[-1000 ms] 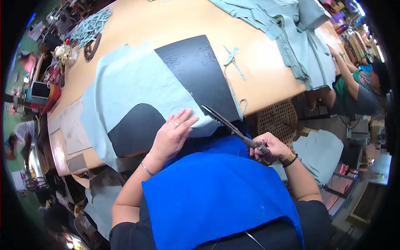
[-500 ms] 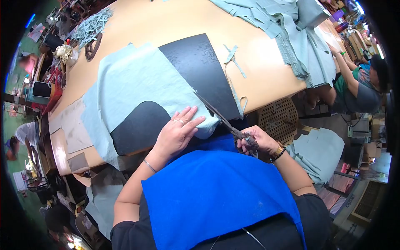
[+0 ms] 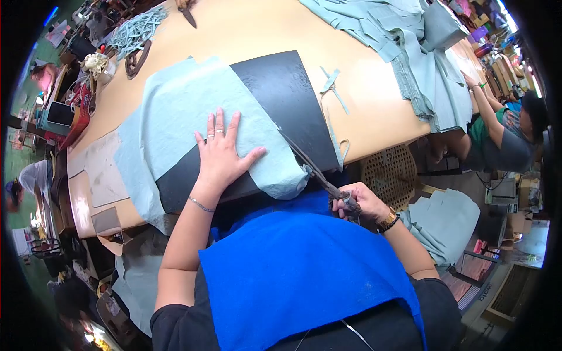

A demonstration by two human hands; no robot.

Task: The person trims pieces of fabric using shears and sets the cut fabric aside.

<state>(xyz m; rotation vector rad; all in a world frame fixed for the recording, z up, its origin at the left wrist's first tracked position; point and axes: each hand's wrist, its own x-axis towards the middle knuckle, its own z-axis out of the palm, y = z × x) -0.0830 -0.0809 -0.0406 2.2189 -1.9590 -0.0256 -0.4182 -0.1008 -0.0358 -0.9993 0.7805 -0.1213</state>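
My left hand (image 3: 220, 155) lies flat with spread fingers on a pale green sheet of leather or cloth (image 3: 175, 105). Under that sheet is a dark, smooth board (image 3: 278, 82), which shows at its right and along the near edge. My right hand (image 3: 364, 199) grips a pair of scissors (image 3: 319, 174) by wrapped handles, near the table edge. The scissor blades point up and left, along the sheet's right edge; whether they are parted is hard to see. At its near right corner, the sheet folds over the board's edge.
Thin green scraps (image 3: 329, 82) lie right of the board. A pile of green sheets (image 3: 418, 82) rests at the far right, near another person (image 3: 503, 126). A woven stool (image 3: 389, 178) stands beside the table (image 3: 374, 111). At the top edge, a dark pointed tool (image 3: 188, 17) shows.
My left hand has moved up and left from the near corner onto the sheet's middle, fingers now spread. The right hand and scissors stay nearly in place. A pointed tool has appeared at the top.
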